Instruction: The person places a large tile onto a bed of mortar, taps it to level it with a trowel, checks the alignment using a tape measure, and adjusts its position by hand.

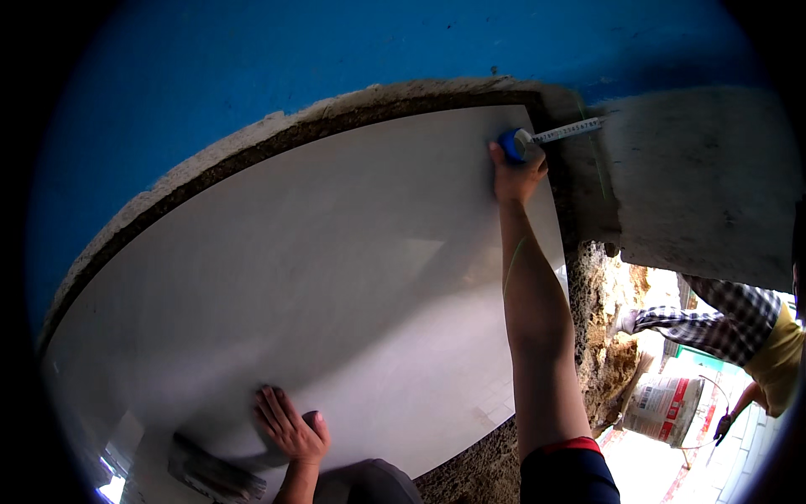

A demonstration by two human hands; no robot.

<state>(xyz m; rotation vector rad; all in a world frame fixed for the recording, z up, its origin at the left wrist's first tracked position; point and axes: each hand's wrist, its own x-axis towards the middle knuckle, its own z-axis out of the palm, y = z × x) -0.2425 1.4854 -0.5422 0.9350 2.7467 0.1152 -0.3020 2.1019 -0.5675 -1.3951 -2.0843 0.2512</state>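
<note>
A large pale grey panel (353,235) lies below the blue wall (336,42). My left hand (285,424) rests on its lower part with fingers spread. Beside that hand is a dark flat tool (214,466), perhaps a trowel. My right hand (516,176), at the panel's upper right, holds a blue tape measure (510,144). Its white blade (567,129) extends rightward over a dark gap toward a grey section (701,176). A thin green line of light shows on that dark strip and on my right forearm.
At the right, another person in checked trousers (714,332) and a yellow top has a hand near a white bucket (659,407) with red markings. Rough, crumbly ground (604,336) runs along the panel's right side. My grey-clad knee (369,483) is at the lower edge.
</note>
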